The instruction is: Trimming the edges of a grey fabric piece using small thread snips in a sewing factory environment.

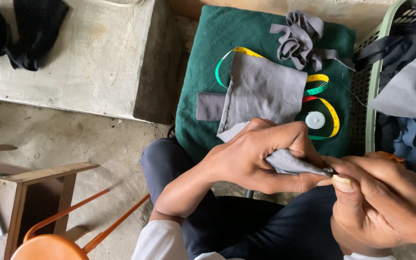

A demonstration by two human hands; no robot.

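A concrete floor and a raised concrete slab fill the left of the head view, with dark clothing heaped on the slab's far corner. At lower left stand a wooden frame and an orange metal chair.

A seated person in dark trousers works over a green cushion. To the right, a pale green plastic basket holds a pile of cloth: grey fabric on top, black pieces toward its far end and blue cloth lower down.

On the cushion lies a grey cloth piece, its near end drawn up into the hands. A smaller darker grey strip sticks out from under its left edge. A bunch of grey fabric strips sits at the cushion's far edge. A yellow and green measuring tape loops out from under the cloth, round a small white disc.

The left hand is closed around the bunched near end of the grey cloth piece, thumb along its underside. The right hand pinches the tip of that same fold between thumb and forefinger, touching the left hand's fingertips. Whether it also holds a small tool cannot be told.
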